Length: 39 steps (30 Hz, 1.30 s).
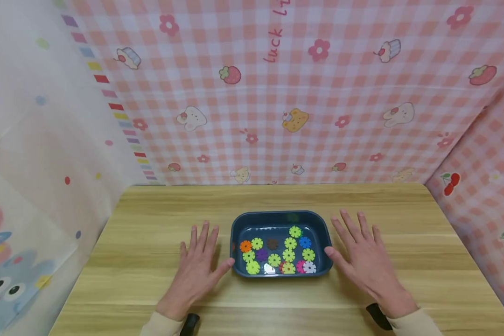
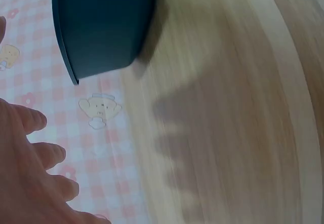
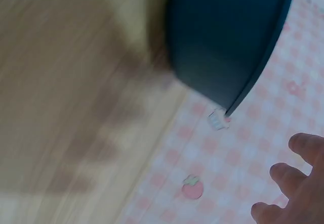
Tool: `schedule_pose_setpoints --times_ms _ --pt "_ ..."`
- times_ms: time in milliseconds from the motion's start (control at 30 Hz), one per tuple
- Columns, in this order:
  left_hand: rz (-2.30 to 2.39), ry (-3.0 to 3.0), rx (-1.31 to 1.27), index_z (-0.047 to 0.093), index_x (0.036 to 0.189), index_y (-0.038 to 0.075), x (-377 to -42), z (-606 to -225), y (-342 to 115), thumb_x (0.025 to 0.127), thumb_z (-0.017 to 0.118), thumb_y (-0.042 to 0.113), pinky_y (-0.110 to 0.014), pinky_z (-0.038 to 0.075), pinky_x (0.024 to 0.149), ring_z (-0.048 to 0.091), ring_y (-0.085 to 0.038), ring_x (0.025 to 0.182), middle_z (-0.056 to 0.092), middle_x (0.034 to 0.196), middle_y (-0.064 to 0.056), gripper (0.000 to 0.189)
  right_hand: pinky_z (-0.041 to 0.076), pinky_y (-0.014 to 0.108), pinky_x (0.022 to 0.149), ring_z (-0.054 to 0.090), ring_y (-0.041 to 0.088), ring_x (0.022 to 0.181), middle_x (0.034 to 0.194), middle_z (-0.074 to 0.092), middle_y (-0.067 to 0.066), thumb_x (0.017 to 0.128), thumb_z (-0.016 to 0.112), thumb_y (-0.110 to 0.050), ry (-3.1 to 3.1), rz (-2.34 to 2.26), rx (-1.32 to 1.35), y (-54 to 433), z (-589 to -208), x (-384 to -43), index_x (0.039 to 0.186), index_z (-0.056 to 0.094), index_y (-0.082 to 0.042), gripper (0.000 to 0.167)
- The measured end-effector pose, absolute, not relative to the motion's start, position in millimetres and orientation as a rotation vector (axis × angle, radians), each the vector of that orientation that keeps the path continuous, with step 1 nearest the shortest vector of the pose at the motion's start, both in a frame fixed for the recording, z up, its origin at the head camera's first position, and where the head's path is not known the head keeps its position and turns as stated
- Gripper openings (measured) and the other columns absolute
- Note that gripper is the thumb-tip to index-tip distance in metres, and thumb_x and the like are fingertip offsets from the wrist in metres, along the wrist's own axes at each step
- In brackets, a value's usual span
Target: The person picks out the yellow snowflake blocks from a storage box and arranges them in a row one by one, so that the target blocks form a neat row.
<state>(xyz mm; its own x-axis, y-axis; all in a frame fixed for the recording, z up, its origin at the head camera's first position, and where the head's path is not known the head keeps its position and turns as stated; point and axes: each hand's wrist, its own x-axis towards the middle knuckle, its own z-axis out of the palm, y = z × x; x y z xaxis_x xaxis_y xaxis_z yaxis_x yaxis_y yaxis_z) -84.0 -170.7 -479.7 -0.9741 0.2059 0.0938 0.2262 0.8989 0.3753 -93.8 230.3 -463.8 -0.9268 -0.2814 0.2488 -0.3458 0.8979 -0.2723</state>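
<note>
Table [image 1: 172, 205]: wood, beneath the tray [image 1: 260, 220]; checked cloth [image 1: 252, 93] behind it.
Tray: between both hands, toothed discs [image 1: 288, 255] inside.
Left hand [image 1: 197, 266]: left of tray, fingers spread, empty.
Right hand [image 1: 363, 261]: right of tray, likewise; thumb contact unclear.
Handling: probably light, stiff; best held at both short ends.

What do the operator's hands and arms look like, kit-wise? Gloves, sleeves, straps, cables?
Left hand and right hand are bare: no gloves or rings visible. The left sleeve and right sleeve are plain cream, ending at the wrist. A dark piece shows by the left wrist, another by the right; straps or mounts, can't tell. No cables visible.
</note>
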Motion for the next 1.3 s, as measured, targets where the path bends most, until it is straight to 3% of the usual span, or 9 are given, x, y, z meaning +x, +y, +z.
schedule_pose_setpoints --times_ms 267,567,967,1300 --pt "-0.666 -3.005 -0.392 0.024 0.165 0.009 -87.8 -480.2 -158.1 0.1 0.053 0.062 -0.076 0.014 0.116 0.007 -0.047 0.156 0.008 0.172 -0.016 0.089 0.018 0.074 0.117 0.01 0.042 0.157 0.169 0.028 0.013 0.103 0.054 -0.052 -2.802 0.557 0.545 204.3 -460.4 -90.2 0.16 0.041 -0.013 0.071" --pt "-0.67 -3.047 -0.428 0.023 0.166 0.009 -88.7 -479.4 -146.7 0.1 0.058 0.057 -0.074 0.015 0.117 0.008 -0.042 0.157 0.014 0.172 -0.013 0.088 0.023 0.07 0.118 0.024 0.041 0.154 0.166 0.037 0.008 0.103 0.057 -0.049 -2.741 0.65 0.625 174.0 -459.8 -85.5 0.155 0.05 -0.012 0.064" --pt "-0.702 -3.088 -0.422 0.022 0.166 0.009 -90.1 -487.3 -142.6 0.097 0.057 0.064 -0.073 0.014 0.118 0.007 -0.041 0.157 0.011 0.173 -0.01 0.094 0.033 0.06 0.118 0.041 0.034 0.148 0.149 0.058 0.007 0.09 0.082 -0.04 -2.706 0.816 0.68 147.6 -463.3 -96.8 0.141 0.064 -0.009 0.063" --pt "-0.706 -3.092 -0.444 0.02 0.166 0.007 -87.7 -493.7 -141.4 0.098 0.058 0.06 -0.073 0.014 0.118 0.007 -0.042 0.157 0.01 0.173 -0.011 0.094 0.04 0.056 0.115 0.055 0.03 0.136 0.138 0.066 0.006 0.087 0.086 -0.034 -2.829 0.895 0.744 140.6 -464.8 -110.8 0.132 0.071 -0.013 0.052"
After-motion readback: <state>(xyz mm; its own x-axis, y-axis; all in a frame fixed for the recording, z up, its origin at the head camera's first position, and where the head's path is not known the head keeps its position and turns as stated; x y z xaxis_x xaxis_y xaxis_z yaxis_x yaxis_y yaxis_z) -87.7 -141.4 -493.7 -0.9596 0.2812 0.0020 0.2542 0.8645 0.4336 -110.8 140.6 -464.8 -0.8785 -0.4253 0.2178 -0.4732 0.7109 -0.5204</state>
